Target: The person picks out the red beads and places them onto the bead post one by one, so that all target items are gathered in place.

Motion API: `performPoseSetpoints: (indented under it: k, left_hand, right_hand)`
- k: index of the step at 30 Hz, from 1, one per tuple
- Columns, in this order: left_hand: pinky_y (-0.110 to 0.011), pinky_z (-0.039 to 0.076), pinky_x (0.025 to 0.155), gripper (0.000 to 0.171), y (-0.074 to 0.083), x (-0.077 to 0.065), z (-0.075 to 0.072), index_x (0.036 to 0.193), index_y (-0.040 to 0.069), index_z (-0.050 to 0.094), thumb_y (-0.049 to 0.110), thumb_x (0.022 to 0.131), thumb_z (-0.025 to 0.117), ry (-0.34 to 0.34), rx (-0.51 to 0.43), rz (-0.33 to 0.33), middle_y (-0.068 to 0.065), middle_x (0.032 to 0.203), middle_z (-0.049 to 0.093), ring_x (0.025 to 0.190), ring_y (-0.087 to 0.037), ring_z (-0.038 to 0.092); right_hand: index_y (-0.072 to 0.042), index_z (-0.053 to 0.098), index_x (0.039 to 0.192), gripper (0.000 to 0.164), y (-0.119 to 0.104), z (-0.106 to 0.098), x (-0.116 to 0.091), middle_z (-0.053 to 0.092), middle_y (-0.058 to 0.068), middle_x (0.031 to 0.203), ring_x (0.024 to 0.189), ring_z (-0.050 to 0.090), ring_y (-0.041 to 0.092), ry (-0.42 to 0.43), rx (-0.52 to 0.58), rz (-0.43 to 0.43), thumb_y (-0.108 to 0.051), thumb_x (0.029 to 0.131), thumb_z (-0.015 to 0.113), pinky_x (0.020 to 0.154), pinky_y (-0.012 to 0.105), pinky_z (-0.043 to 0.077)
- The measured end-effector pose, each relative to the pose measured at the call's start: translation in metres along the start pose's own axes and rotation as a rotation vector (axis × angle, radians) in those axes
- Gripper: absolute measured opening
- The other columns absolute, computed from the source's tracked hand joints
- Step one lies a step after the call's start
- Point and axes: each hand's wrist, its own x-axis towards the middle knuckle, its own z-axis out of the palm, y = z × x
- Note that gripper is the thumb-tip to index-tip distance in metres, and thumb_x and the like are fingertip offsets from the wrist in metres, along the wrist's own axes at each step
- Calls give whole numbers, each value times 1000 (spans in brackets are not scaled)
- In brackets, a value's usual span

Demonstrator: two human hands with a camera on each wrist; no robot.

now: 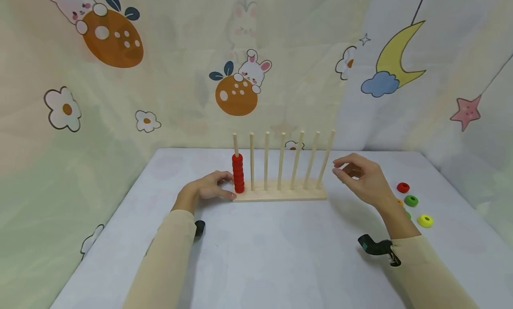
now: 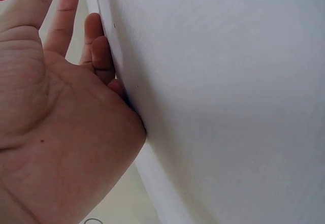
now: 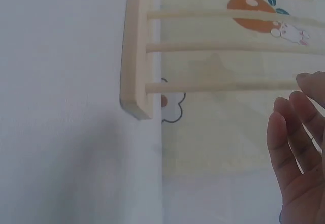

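A light wooden peg rack point(image 1: 280, 194) stands on the table with several upright pegs in a row. Red beads point(image 1: 238, 173) are stacked on its leftmost peg, leaving the peg's top bare. At the rack's left end, my left hand point(image 1: 207, 185) grips the base, thumb at the front corner and fingers behind. In the left wrist view the palm lies against the table, with only a corner of the base showing. My right hand point(image 1: 360, 177) is raised just right of the rightmost peg point(image 3: 223, 87), fingers loosely bent, thumb apart, holding nothing.
Loose beads lie on the right side of the table, partly behind my right forearm: a red bead point(image 1: 403, 187), a green bead point(image 1: 411, 201), a yellow bead point(image 1: 425, 220) and an orange one point(image 1: 400, 202). A patterned cloth point(image 1: 180, 77) hangs behind the white table point(image 1: 260, 255).
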Motion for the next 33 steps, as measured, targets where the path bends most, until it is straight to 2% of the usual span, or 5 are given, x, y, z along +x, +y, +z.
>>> performPoseSetpoints:
  k: [7,15,23,30,33]
  left_hand:
    - [-59,29,120,47,2,1,3,123,24,62,34,83,85,-1,-31,-36,-5,145,50,141,-32,39]
    - [-60,30,119,49,2,0,5,124,25,62,36,82,85,10,-29,-40,-5,146,50,142,-33,39]
    - [-58,31,119,47,2,1,2,123,24,62,35,83,85,8,-17,-6,-5,145,51,139,-33,40]
    - [-59,30,119,48,3,0,-1,123,24,63,37,83,85,0,-24,-19,-6,146,50,141,-33,39]
    - [-59,29,120,48,2,0,0,123,24,63,36,82,86,4,-34,-37,-5,146,50,142,-32,38]
  right_hand:
    - [-4,72,108,29,38,-17,-14,72,11,98,75,66,6,27,-28,58,13,84,76,72,10,53]
    - [-13,71,116,20,52,-41,-23,72,7,104,73,65,5,21,-147,336,-11,96,73,68,11,51]
    - [-11,72,114,20,44,-59,-27,72,9,109,82,60,-8,-13,-249,306,-15,95,75,73,5,46]
    - [-12,69,120,26,60,-78,-35,69,11,115,85,55,-11,-36,-313,388,-23,97,73,71,5,44]
    - [-10,67,124,31,65,-85,-37,66,13,118,86,52,-12,-55,-313,431,-28,99,70,66,11,50]
